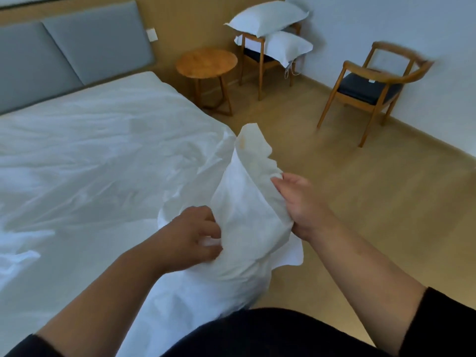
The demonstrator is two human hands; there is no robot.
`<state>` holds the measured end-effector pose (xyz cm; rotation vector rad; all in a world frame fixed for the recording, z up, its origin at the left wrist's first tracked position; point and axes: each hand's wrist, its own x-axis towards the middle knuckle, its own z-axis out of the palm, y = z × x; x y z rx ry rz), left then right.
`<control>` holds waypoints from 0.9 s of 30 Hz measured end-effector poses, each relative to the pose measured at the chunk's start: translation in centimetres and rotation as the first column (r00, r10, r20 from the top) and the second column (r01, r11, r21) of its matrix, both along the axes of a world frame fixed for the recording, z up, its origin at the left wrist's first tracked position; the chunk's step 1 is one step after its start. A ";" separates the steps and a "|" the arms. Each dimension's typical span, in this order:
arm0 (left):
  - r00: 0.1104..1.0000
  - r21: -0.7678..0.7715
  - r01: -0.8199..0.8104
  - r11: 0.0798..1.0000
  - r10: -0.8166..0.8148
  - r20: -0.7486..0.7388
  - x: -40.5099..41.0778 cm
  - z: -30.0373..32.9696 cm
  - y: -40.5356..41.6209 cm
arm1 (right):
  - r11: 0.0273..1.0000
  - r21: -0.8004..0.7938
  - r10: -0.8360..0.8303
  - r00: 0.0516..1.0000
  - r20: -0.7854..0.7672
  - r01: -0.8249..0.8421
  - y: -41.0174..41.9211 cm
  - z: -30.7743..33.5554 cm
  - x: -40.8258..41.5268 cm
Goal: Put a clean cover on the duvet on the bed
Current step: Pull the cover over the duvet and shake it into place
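White bedding (98, 161) lies crumpled across the bed, and I cannot tell duvet from cover in it. At the bed's near right corner a bunched corner of white cover fabric (247, 202) is lifted above the mattress, with a faint yellowish stain near its tip. My left hand (190, 235) grips the fabric from the left, fingers curled into its folds. My right hand (301, 204) holds the fabric's right edge, thumb on top and fingers behind the cloth.
A grey padded headboard (77, 47) backs the bed. Beyond the bed's right side stand a round wooden side table (206, 60), a wooden chair stacked with two white pillows (268, 27), and another wooden chair (371, 86) by the wall. Wooden floor (360, 202) stretches on my right.
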<state>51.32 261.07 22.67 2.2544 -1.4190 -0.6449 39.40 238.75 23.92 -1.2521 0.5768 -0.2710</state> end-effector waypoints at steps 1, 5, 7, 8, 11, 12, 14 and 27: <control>0.999 -0.058 0.039 0.998 -0.041 -0.032 -0.4 0.1 -0.4 | 1.000 -0.002 0.022 1.000 -0.018 -0.023 0.1 -0.3 -0.1; 0.902 -0.189 -0.029 0.982 -0.056 -0.428 -1.0 1.0 -1.6 | 0.995 -0.012 0.104 0.994 -0.022 -0.104 0.2 -0.3 0.2; 0.693 -0.174 -0.305 0.936 0.093 -0.715 -0.1 1.2 -2.5 | 0.992 -0.040 0.119 0.992 -0.033 -0.120 0.0 -0.5 0.5; 0.615 -0.114 -0.440 0.891 0.206 -0.761 0.5 0.9 -3.1 | 0.991 -0.044 0.124 0.991 -0.042 -0.126 0.0 -0.7 0.8; 0.844 -0.054 -0.439 0.897 0.391 -0.366 3.0 -0.2 -5.0 | 0.993 -0.061 0.101 0.994 -0.043 -0.104 1.0 -0.9 2.1; 0.917 -0.073 -0.339 0.938 0.313 -0.246 3.5 -0.4 -5.6 | 0.995 -0.062 0.077 0.996 -0.033 -0.079 1.5 -0.8 2.6; 0.945 -0.073 -0.237 0.969 0.212 -0.248 4.4 -0.4 -6.7 | 0.998 -0.059 0.018 1.000 -0.004 -0.018 2.6 -1.1 3.7; 0.714 -0.197 -0.082 0.977 -0.080 -0.695 7.8 -1.7 -3.7 | 0.770 0.567 -0.326 0.944 -0.043 0.292 9.1 -7.5 5.8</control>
